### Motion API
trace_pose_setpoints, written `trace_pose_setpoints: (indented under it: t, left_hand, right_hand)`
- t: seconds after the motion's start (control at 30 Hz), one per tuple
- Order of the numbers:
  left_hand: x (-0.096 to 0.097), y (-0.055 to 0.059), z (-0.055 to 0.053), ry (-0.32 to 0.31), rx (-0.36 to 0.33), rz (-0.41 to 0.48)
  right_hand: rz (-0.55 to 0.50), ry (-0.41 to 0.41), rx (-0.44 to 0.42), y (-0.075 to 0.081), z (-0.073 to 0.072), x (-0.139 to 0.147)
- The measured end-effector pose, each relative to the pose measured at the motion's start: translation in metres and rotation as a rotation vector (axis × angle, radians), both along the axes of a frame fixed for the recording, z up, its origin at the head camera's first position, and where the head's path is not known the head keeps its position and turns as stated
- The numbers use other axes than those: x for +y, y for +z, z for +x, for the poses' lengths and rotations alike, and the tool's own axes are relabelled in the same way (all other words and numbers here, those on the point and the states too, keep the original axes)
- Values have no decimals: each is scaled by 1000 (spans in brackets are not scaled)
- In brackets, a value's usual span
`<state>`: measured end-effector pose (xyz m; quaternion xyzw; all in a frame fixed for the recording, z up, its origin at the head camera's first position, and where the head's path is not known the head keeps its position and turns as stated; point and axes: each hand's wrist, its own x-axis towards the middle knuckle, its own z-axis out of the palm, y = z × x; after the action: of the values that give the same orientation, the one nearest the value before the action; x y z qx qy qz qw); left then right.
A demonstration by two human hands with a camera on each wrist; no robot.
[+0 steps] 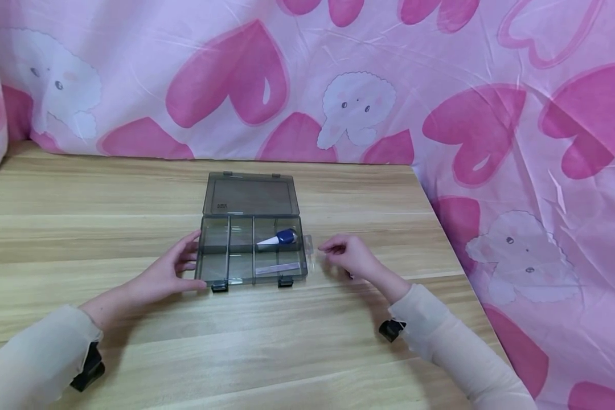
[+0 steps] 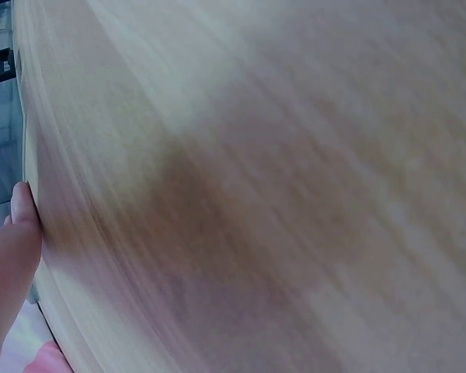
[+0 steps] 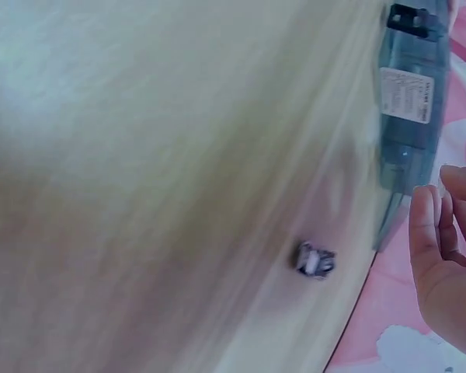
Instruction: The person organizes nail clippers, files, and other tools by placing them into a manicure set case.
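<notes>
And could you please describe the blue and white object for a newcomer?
On the wooden table lies an open smoky compartment box. In its right section, the blue and white object lies beyond a flat pale strip. Unlike the strip, it has a thick, dark blue end.

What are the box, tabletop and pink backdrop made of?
Box: probably rigid plastic, smooth and glossy; its smoky walls are see-through and catch highlights.
Tabletop: wood or wood-look laminate, satin; streaky grain shows, real or printed unclear.
Backdrop: thin fabric or plastic sheeting, slight sheen; it hangs creased.
</notes>
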<state>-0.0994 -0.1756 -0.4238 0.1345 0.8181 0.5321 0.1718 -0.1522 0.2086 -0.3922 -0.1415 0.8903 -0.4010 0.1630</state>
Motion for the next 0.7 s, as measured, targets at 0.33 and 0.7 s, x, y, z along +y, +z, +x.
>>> trace_pose_setpoints:
  t: [0.33,0.7]
  left_hand:
    - [0,1,1,1,-11,-5]
    - [-1,1,2,3,-23,3]
  right_hand:
    - [-8,20,17,18,4,-21]
    - [-37,79,-35,31,3,-53]
